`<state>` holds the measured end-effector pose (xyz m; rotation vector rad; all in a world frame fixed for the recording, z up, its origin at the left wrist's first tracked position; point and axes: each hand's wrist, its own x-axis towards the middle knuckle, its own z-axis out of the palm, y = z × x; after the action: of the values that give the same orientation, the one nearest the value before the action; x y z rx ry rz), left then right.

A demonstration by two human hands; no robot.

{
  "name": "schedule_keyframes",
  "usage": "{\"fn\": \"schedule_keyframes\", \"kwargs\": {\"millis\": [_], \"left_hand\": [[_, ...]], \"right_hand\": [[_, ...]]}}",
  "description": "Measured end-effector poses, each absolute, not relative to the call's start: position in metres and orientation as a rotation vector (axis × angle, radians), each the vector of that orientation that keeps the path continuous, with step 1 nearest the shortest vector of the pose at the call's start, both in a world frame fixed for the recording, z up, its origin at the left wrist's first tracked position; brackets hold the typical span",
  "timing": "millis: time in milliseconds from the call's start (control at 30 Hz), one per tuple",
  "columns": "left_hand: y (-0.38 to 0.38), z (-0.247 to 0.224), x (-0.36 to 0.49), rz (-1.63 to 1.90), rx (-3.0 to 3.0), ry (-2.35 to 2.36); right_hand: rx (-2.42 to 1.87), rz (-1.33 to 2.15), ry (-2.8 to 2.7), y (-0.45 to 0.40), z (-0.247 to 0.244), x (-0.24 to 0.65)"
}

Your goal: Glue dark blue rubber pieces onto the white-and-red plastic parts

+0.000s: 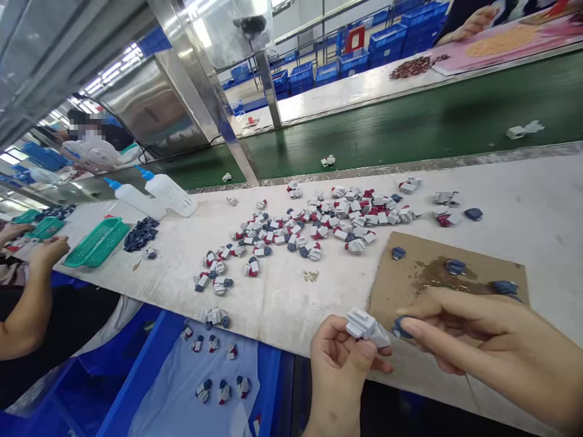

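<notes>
Between the thumb and fingers of my left hand (339, 370) is a small white plastic toy part (364, 328) with stepped blocks. A bit of red shows below it, by my fingertips. My right hand (483, 340) pinches a small dark blue plastic piece (401, 328), close to the right side of the white part. Whether the two pieces touch I cannot tell. Just beyond my right hand lies a brown cardboard sheet (387, 285) with a wet, dark stain. Several blue pieces (455, 267) rest on it.
Many white, red and blue assembled parts (350, 212) are spread over the white table (282, 297). Below the edge, a blue crate (150, 358) holds several more. Glue bottles (170, 194) and a green basket (98, 243) stand left, near a co-worker's arm (31, 297). A green conveyor (387, 127) runs behind.
</notes>
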<state>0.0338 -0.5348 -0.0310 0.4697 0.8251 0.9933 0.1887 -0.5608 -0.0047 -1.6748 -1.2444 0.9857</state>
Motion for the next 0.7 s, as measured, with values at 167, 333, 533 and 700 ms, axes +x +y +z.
{"fn": "schedule_keyframes", "kwargs": {"millis": [167, 333, 533, 700], "left_hand": [[-0.539, -0.03, 0.032, 0.996, 0.47, 0.796], [-0.544, -0.031, 0.031, 1.018, 0.534, 0.819], [-0.546, -0.037, 0.02, 0.967, 0.729, 0.913], [-0.552, -0.043, 0.001, 0.746, 1.213, 1.119]], "right_hand": [[-1.625, 1.11, -1.278, -0.558, 0.008, 0.181], [-1.669, 1.096, -1.291, -0.561, 0.005, 0.179], [-1.513, 1.24, -1.323, -0.56, -0.01, 0.173], [-1.431, 1.165, -1.295, -0.562, -0.027, 0.162]]}}
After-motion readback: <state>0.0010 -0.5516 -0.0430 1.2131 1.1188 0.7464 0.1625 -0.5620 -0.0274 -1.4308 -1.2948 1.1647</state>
